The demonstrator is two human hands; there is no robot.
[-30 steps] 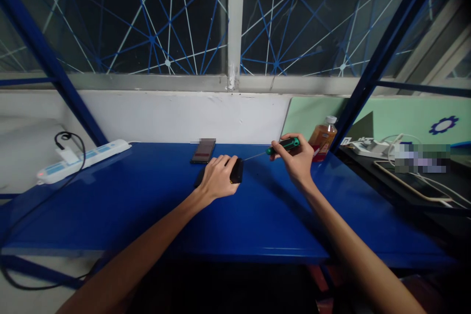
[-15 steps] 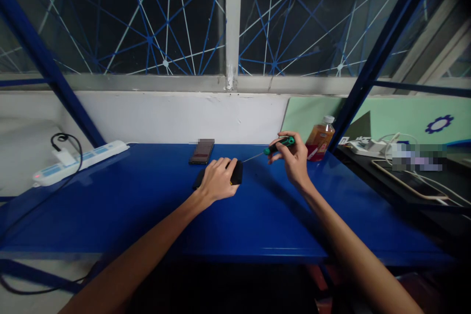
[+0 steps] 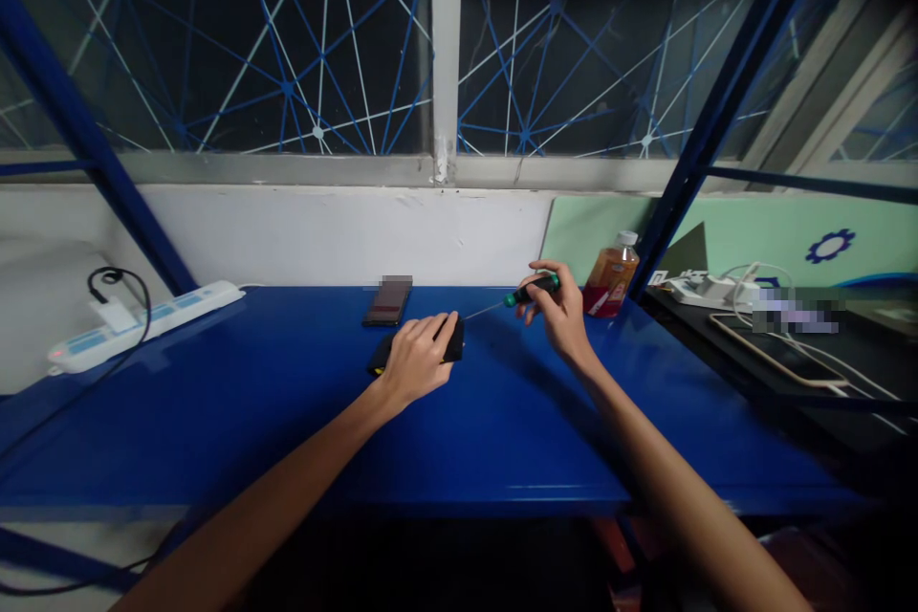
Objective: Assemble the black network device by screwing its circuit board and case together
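Observation:
A flat black box-like object (image 3: pixel 453 344) with a bit of yellow on its lower edge lies on the blue table. My left hand (image 3: pixel 418 349) is closed over its top and covers most of it, so I cannot tell its exact kind. Pinched in my right hand (image 3: pixel 557 306) is a screwdriver (image 3: pixel 532 291) with a green and black handle. Its thin shaft slants down to the left, and the tip meets the right end of the black object. Behind my left hand lies a dark phone (image 3: pixel 388 300), apart from it.
A bottle of orange drink (image 3: pixel 613 275) stands just behind my right hand. A white power strip (image 3: pixel 150 325) with a black-corded plug lies at the left. On a black surface at the right are a charging phone (image 3: pixel 778 351) and white cables. Blue frame posts (image 3: pixel 699 143) rise on both sides.
The whole view has shifted slightly, so things appear a little farther left. Both hands keep their holds, and the screwdriver tip stays at the black object's right end.

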